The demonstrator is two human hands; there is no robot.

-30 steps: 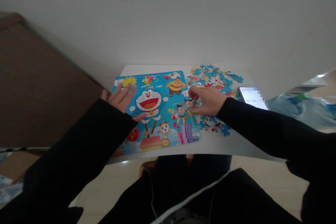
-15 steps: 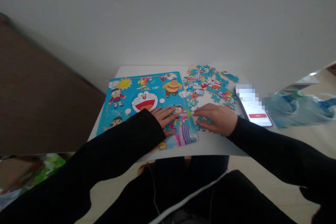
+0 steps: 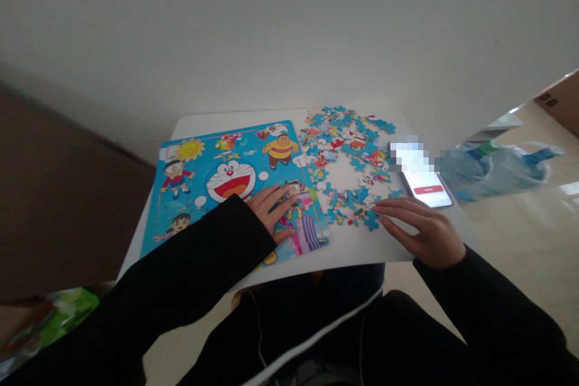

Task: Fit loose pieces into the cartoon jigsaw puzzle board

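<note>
My left hand (image 3: pixel 274 210) lies flat with fingers spread on a blue puzzle board (image 3: pixel 178 205), which has a big white cartoon cat face and several cartoon children on it. Its fingers partly cover a small figure at the board's right side. Loose jigsaw pieces (image 3: pixel 346 129) lie in a heap to the right of the board, many of them blue. At the heap's near right edge is my right hand (image 3: pixel 420 226), fingers stretched and thumb a little apart. Its fingertips touch or hover by the nearest pieces; I see nothing held between them.
A phone (image 3: pixel 429 188) with a lit screen lies right of the pieces. All this rests on a small white table (image 3: pixel 357 248) against a grey wall (image 3: pixel 271 30). Clear plastic bottles (image 3: pixel 502 169) stand beyond its right side. A white cable (image 3: pixel 316 347) runs across my lap.
My right hand has moved right and slightly toward me, off the near pieces, which now show. My left hand stays on the board. The whole view has shifted a little.
</note>
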